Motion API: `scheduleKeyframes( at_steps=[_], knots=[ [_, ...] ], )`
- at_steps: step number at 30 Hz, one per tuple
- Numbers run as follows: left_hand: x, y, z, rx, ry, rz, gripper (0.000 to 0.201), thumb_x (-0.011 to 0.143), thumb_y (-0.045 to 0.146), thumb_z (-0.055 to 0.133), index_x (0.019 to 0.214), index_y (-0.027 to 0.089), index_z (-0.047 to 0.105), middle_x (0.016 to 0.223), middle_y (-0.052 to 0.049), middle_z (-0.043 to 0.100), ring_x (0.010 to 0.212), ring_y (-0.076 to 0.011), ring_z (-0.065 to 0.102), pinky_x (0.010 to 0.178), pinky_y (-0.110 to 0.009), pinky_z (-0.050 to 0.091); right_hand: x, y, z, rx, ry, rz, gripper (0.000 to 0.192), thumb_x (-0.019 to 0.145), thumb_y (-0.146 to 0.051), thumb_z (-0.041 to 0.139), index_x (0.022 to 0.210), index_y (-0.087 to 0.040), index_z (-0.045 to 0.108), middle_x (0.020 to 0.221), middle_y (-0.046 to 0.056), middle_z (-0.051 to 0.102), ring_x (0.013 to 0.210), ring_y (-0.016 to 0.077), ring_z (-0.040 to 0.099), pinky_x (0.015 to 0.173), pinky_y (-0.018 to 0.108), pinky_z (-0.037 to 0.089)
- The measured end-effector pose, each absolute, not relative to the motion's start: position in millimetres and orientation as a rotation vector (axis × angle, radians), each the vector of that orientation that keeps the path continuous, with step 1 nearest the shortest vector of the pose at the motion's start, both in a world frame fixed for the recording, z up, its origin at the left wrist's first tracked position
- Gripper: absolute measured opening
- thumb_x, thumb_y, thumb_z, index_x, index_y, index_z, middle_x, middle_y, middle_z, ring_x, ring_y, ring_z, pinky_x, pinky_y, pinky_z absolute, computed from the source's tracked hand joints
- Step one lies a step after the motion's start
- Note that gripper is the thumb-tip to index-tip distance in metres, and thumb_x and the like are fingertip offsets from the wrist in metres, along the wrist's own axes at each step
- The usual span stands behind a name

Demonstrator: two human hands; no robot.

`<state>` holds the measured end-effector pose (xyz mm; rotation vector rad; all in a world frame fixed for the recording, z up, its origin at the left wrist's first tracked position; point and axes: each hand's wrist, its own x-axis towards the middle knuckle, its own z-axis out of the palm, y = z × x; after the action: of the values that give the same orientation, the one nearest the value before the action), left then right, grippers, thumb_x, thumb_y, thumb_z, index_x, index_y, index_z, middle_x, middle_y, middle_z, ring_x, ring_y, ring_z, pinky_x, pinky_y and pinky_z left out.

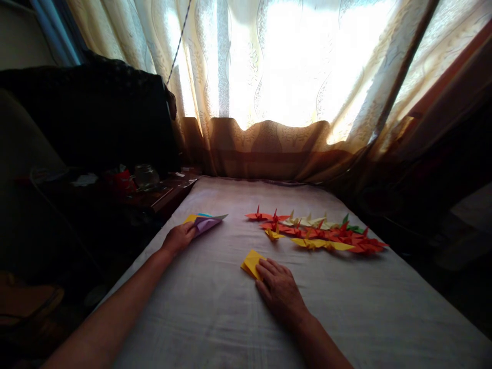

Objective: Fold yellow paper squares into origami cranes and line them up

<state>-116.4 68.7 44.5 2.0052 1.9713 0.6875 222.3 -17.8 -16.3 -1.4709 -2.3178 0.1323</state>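
Note:
My left hand reaches out to a small stack of coloured paper sheets at the left edge of the cloth-covered surface and grips its near corner, lifting the top purple sheets. My right hand lies flat with its fingers pressing on a folded yellow paper in the middle. Beyond it, several folded paper cranes in red, orange, yellow, cream and green lie in rows.
A dark side table with a glass jar and clutter stands at the left. A black-draped object rises behind it. Patterned curtains hang across the bright window at the far end.

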Motion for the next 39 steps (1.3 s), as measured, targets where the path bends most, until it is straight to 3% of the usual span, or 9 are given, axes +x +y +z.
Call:
scheduleKeyframes(
  at_steps=[5, 10, 17, 20, 25, 28, 33, 39],
  knots=[
    [-112, 69, 37, 2.098, 1.915, 0.636, 0.039, 0.094, 0.04, 0.039, 0.108, 0.024, 0.072, 0.105, -0.005, 0.076, 0.101, -0.0248, 0.069, 0.086, -0.032, 0.05, 222, -17, -21, -1.452, -2.282, 0.076, 0.035, 0.088, -0.024, 0.059, 0.123, -0.022, 0.065, 0.133, 0.008, 0.064, 0.127, 0.0288, 0.055, 0.105, 0.048, 0.043],
    [-99, 52, 10, 2.272, 1.811, 0.566, 0.038, 0.084, 0.043, 0.055, 0.112, 0.024, 0.071, 0.135, -0.006, 0.064, 0.13, -0.0272, 0.053, 0.112, -0.042, 0.036, 224, -15, -27, -1.422, -2.251, -0.021, 0.034, 0.086, -0.022, 0.061, 0.119, -0.02, 0.067, 0.128, 0.01, 0.066, 0.123, 0.0294, 0.057, 0.104, 0.047, 0.046],
    [-84, 37, 9, 2.46, 1.798, 0.562, 0.043, 0.085, 0.037, 0.059, 0.124, 0.019, 0.065, 0.142, -0.015, 0.056, 0.136, -0.0353, 0.045, 0.115, -0.056, 0.028, 225, -15, -23, -1.303, -2.303, -0.141, 0.017, 0.091, -0.016, 0.054, 0.1, -0.019, 0.068, 0.112, 0.01, 0.072, 0.107, 0.0245, 0.065, 0.093, 0.038, 0.051],
    [-51, 31, 12, 2.657, 1.584, 0.665, 0.037, 0.09, 0.03, 0.054, 0.125, 0.021, 0.064, 0.135, -0.012, 0.063, 0.127, -0.0302, 0.055, 0.111, -0.05, 0.037, 225, -12, -23, -1.272, -2.286, -0.195, 0.018, 0.093, -0.013, 0.051, 0.091, -0.019, 0.067, 0.102, 0.009, 0.073, 0.095, 0.0213, 0.067, 0.086, 0.033, 0.051],
    [15, 21, 9, 2.818, 1.141, 0.692, 0.037, 0.093, 0.023, 0.053, 0.13, 0.023, 0.06, 0.133, -0.009, 0.064, 0.127, -0.0265, 0.055, 0.112, -0.047, 0.037, 228, -11, -24, -1.292, -2.272, -0.233, 0.019, 0.092, -0.008, 0.051, 0.083, -0.019, 0.064, 0.085, 0.005, 0.07, 0.077, 0.0163, 0.065, 0.076, 0.026, 0.046],
    [31, 24, 3, 2.795, 1.091, 0.691, 0.025, 0.094, 0.022, 0.054, 0.116, 0.021, 0.066, 0.113, -0.009, 0.073, 0.109, -0.0245, 0.065, 0.105, -0.045, 0.043, 231, -11, -24, -1.338, -2.237, -0.192, 0.018, 0.091, -0.011, 0.055, 0.077, -0.019, 0.063, 0.075, 0.003, 0.068, 0.07, 0.0149, 0.063, 0.071, 0.024, 0.044],
    [27, 27, -6, 2.577, 1.146, 0.81, 0.014, 0.094, 0.025, 0.056, 0.091, 0.02, 0.068, 0.087, -0.005, 0.074, 0.083, -0.0204, 0.067, 0.08, -0.033, 0.05, 233, -10, -25, -1.364, -2.075, 0.124, 0.012, 0.087, -0.015, 0.062, 0.079, -0.022, 0.067, 0.085, 0.004, 0.073, 0.08, 0.0172, 0.066, 0.077, 0.026, 0.046],
    [26, 26, -5, 2.296, 1.173, 0.807, 0.01, 0.089, 0.026, 0.06, 0.085, 0.02, 0.068, 0.082, -0.002, 0.072, 0.079, -0.0173, 0.065, 0.076, -0.029, 0.047, 237, -6, -15, -1.367, -1.828, 0.62, 0.016, 0.086, -0.021, 0.061, 0.074, -0.024, 0.071, 0.08, 0.0, 0.074, 0.081, 0.0169, 0.067, 0.079, 0.027, 0.049]
  ],
)
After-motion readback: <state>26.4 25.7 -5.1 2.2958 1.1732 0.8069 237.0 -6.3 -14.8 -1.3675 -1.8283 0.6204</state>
